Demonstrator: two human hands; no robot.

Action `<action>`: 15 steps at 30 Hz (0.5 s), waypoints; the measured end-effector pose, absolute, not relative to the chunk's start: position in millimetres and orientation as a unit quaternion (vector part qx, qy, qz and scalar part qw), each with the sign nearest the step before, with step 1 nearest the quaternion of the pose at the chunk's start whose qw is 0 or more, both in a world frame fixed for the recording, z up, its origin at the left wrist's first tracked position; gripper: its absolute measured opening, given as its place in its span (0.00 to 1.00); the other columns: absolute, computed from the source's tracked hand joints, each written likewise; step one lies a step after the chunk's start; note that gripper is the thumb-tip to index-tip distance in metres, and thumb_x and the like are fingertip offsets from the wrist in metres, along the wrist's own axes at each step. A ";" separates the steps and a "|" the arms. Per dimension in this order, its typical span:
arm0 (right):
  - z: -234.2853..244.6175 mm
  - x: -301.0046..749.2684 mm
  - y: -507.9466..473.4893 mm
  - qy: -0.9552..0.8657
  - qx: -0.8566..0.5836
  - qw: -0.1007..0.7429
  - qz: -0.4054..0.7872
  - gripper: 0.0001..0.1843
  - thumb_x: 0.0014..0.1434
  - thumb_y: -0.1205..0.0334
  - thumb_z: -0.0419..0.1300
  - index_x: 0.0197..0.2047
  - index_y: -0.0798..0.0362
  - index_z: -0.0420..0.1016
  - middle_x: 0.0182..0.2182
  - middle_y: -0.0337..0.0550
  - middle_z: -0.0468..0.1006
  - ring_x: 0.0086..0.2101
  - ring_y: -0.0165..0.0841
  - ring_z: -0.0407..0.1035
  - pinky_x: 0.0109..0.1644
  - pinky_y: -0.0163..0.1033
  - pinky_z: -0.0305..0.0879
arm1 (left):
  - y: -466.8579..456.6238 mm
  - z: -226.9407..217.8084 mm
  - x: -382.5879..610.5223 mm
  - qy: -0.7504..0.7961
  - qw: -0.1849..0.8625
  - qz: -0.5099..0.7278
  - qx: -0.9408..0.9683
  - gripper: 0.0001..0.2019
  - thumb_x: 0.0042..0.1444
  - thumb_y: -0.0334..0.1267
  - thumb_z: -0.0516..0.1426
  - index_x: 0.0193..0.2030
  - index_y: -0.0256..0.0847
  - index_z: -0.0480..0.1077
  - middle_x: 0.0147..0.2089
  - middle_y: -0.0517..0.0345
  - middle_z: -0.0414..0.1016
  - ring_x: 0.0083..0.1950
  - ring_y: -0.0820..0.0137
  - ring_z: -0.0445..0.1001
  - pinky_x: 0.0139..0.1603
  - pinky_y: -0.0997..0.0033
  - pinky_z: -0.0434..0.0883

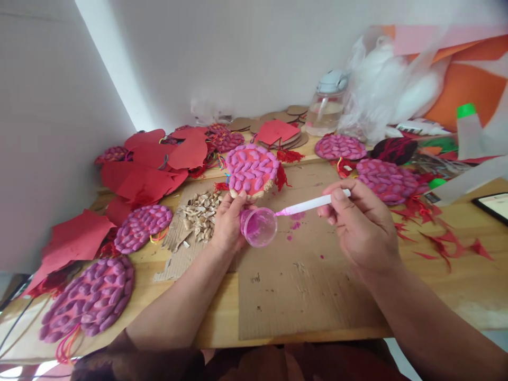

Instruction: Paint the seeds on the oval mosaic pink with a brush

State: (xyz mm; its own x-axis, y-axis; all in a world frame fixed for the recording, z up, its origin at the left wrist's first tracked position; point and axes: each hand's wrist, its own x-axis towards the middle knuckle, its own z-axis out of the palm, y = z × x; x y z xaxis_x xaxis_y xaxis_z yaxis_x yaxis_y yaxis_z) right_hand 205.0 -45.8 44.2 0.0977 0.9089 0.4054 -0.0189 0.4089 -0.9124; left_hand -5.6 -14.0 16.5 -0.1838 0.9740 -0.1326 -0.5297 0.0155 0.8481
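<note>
My left hand point(228, 222) is closed around a small clear cup point(260, 226) stained with pink paint, tilted toward me, and it also holds up a round red disc covered with pink-painted shells point(251, 170). My right hand point(359, 222) pinches a white paintbrush point(313, 203); its pink tip rests at the cup's rim. Both hands hover over a sheet of brown cardboard point(305, 286) spotted with pink paint.
A pile of unpainted peanut shells point(202, 211) lies left of my hand. Finished pink shell discs point(89, 301) point(143, 226) point(387, 180) point(340, 146), red paper cutouts point(153, 164), a water bottle point(327, 108), plastic bags point(381, 79) and a phone point(494, 203) crowd the wooden table point(456, 275).
</note>
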 end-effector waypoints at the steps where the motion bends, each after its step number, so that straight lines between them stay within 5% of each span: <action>1: 43.4 206.8 -43.9 -0.552 -0.394 0.631 0.378 0.08 0.67 0.56 0.59 0.39 0.50 0.74 0.25 0.37 0.71 0.26 0.30 0.69 0.24 0.35 0.60 | -14.7 17.3 -5.1 0.416 0.581 0.646 0.270 0.17 0.46 0.41 0.70 0.36 0.38 0.68 0.27 0.61 0.76 0.22 0.77 0.72 0.25 0.78 0.69; 7: 46.9 214.8 -39.0 -0.600 -0.424 0.624 0.266 0.05 0.65 0.58 0.62 0.38 0.48 0.70 0.24 0.35 0.72 0.22 0.29 0.64 0.22 0.35 0.58 | -20.2 21.0 -1.2 0.411 0.577 0.634 0.310 0.18 0.48 0.44 0.69 0.38 0.39 0.67 0.29 0.61 0.76 0.23 0.76 0.72 0.24 0.77 0.71; 15: 48.4 212.7 -46.3 -0.628 -0.487 0.600 0.091 0.04 0.63 0.60 0.64 0.40 0.49 0.77 0.29 0.39 0.76 0.26 0.30 0.67 0.27 0.38 0.60 | -20.9 15.2 -1.4 0.396 0.563 0.634 0.352 0.19 0.51 0.45 0.68 0.41 0.40 0.66 0.32 0.61 0.76 0.24 0.75 0.74 0.24 0.76 0.72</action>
State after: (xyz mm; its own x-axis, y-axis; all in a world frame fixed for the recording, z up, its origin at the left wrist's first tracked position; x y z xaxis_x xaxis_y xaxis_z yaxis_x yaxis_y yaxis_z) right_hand 212.7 -46.3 48.4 0.1954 0.7207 0.6651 0.5034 0.5084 -0.6987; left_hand -1.4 -20.9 15.2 -0.1168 0.9932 0.0008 -0.4354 -0.0519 0.8987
